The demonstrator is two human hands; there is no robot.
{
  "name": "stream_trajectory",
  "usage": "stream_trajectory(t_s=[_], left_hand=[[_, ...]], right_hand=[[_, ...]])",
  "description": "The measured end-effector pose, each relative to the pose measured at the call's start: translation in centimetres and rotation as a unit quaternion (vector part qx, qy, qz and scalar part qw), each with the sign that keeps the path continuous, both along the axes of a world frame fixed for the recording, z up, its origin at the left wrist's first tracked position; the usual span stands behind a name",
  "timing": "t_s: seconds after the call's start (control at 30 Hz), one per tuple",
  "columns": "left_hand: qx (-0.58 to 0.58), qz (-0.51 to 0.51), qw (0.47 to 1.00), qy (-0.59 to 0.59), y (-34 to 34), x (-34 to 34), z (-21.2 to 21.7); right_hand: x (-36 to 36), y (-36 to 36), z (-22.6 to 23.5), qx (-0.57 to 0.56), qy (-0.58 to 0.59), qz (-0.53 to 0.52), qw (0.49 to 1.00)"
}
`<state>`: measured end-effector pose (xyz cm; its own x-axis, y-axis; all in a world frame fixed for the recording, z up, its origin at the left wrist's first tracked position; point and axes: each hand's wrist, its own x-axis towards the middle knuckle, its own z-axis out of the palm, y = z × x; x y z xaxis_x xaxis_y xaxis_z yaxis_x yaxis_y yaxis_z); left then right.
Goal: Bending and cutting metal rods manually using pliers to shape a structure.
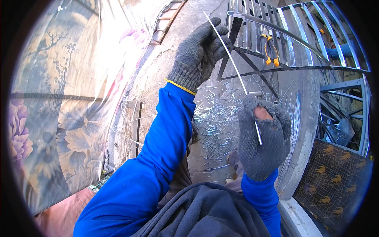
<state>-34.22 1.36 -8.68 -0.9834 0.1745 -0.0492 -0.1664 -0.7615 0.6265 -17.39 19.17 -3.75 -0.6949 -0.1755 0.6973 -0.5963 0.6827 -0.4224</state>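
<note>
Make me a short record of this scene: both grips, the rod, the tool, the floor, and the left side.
Left grip: grey-gloved, fingers loosely open
Right grip: grey-gloved, closed on the rod
Rod: thin, pale, passing in front of the left fingers
Tool: pliers with orange-and-black handles, at the slatted metal stand
Floor: concrete, with short metal pieces scattered
Left side: floral cloth

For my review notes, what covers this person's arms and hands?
The left hand wears a dark grey knitted glove with yellow cuff edging. The right hand wears a similar grey glove with a hole in it. Both sleeves are bright blue.
</note>
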Motion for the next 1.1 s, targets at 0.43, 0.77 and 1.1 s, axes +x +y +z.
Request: stream_trajectory(t_s=[0.43, 0.77, 1.1], left_hand=[[-0.272, 0.077, 0.943, 0.177, 2.1, 1.9, 1.8], [-0.316, 0.063, 0.921, 0.220, 2.2, 3.0, 2.6], [-0.338, -0.061, 0.912, 0.224, 3.9, 4.1, 3.0]], right_hand=[[-2.8, -0.6, -2.3, -0.351, -0.487, -0.018, 0.800], [-3.5, 0.9, -4.5, -0.342, -0.476, -0.003, 0.810], [-3.1, 0.8, -3.1, -0.428, -0.477, -0.039, 0.767]])
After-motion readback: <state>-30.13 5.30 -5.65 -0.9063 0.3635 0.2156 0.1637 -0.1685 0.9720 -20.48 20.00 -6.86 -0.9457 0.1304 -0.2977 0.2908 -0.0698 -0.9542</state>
